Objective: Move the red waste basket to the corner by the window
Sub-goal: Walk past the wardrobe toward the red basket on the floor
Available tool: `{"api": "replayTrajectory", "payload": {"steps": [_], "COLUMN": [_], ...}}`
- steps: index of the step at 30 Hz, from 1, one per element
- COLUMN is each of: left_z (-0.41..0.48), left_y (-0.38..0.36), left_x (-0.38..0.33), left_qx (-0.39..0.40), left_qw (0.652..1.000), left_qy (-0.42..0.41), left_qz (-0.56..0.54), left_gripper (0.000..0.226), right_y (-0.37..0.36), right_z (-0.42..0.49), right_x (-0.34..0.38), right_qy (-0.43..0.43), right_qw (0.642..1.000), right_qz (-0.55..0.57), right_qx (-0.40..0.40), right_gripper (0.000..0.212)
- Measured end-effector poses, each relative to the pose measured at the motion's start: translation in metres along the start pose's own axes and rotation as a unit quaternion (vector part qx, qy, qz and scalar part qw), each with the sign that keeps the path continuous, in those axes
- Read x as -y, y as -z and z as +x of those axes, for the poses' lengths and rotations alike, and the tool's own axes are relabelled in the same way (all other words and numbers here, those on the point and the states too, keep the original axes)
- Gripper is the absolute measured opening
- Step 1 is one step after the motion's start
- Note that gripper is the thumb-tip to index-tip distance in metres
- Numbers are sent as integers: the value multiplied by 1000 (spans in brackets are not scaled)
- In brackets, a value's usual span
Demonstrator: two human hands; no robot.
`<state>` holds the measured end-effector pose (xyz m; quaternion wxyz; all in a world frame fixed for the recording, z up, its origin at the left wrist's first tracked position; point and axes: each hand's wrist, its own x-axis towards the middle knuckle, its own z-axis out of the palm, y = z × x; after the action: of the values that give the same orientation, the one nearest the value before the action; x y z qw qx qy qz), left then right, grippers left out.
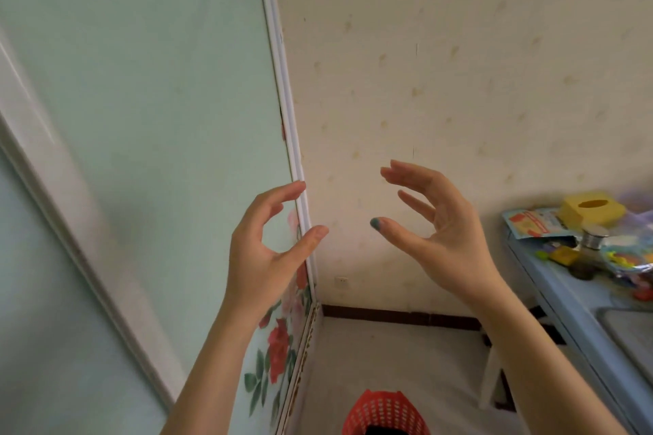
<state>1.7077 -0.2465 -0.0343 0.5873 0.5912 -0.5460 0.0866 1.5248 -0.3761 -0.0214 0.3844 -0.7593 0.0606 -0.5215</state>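
The red waste basket [385,413], a perforated plastic one, stands on the floor at the bottom edge of the view, partly cut off. Both my hands are raised well above it, in front of the wall corner. My left hand [268,240] is open with fingers curled and nothing in it. My right hand [438,222] is also open, fingers spread and curved, holding nothing. Neither hand touches the basket.
A frosted glass panel [141,116] with flower and butterfly stickers and a white frame fills the left. A patterned wall [459,63] with a socket [342,281] meets it at the corner. A blue table [565,297] with clutter stands at right, above a white stool leg [491,374].
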Motion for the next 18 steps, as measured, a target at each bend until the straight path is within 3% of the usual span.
{"api": "replayTrajectory", "payload": {"steps": [7, 18], "left_z": [44, 61], "left_y": [-40, -99], "left_x": [69, 175], "left_qx": [23, 71], "left_qw": [1000, 993], "left_qy": [15, 79], "left_qz": [-14, -45], "left_gripper": [53, 54], "right_y": [-2, -11], "right_z": [40, 48], "right_x": [-75, -181], "right_qy": [-22, -123], "right_qw": [1000, 992], "right_qz": [-10, -23], "right_qx": [-19, -32], "right_gripper": [59, 60]}}
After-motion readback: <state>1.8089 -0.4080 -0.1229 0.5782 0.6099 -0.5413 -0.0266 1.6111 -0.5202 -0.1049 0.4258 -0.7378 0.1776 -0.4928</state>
